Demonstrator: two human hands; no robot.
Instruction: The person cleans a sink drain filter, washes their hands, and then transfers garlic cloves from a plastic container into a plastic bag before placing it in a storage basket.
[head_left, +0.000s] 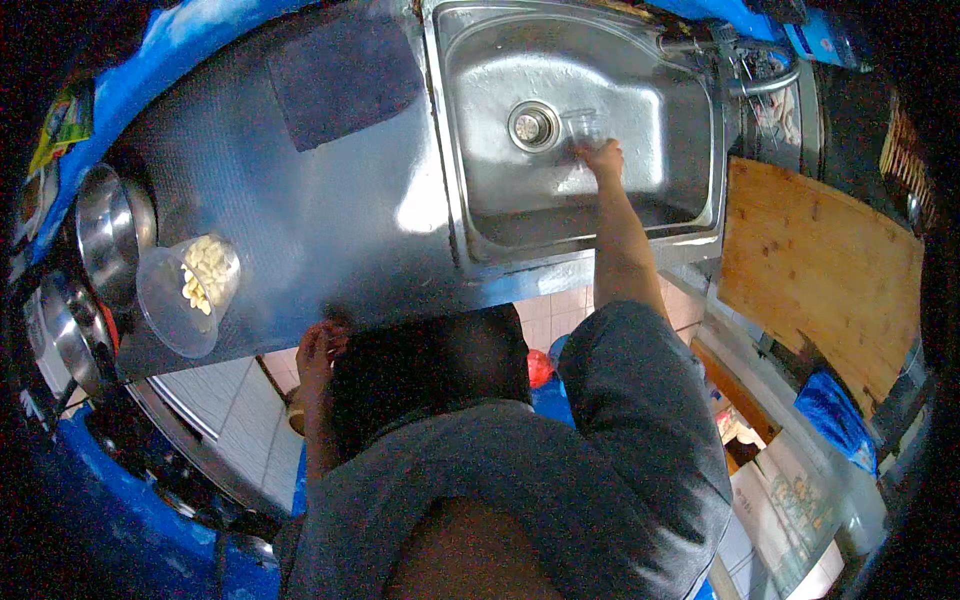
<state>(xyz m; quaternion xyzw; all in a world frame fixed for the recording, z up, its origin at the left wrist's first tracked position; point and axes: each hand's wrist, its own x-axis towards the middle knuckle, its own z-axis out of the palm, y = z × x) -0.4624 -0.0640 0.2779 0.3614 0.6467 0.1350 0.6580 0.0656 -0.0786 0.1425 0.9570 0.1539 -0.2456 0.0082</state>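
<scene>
My right hand (604, 159) reaches into the stainless steel sink (487, 180), its fingers closed around a clear cup (585, 124). The cup is see-through and somewhat blurred, just right of the drain strainer (533, 126). My left hand (321, 345) is down at the front edge of the metal counter (337, 225), fingers curled. It lies in shadow, so whether anything is in it cannot be made out. On the left part of the counter, a clear plastic tub (178, 341) lies tipped on its side with pale pieces (208, 268), like peeled garlic cloves, inside.
Metal bowls (109, 225) stand at the far left beside the tub. A dark mat (349, 79) covers the back of the counter. The faucet (765, 84) juts from the right of the sink. A wooden cutting board (821, 270) rests right of it, near a blue cloth (836, 420).
</scene>
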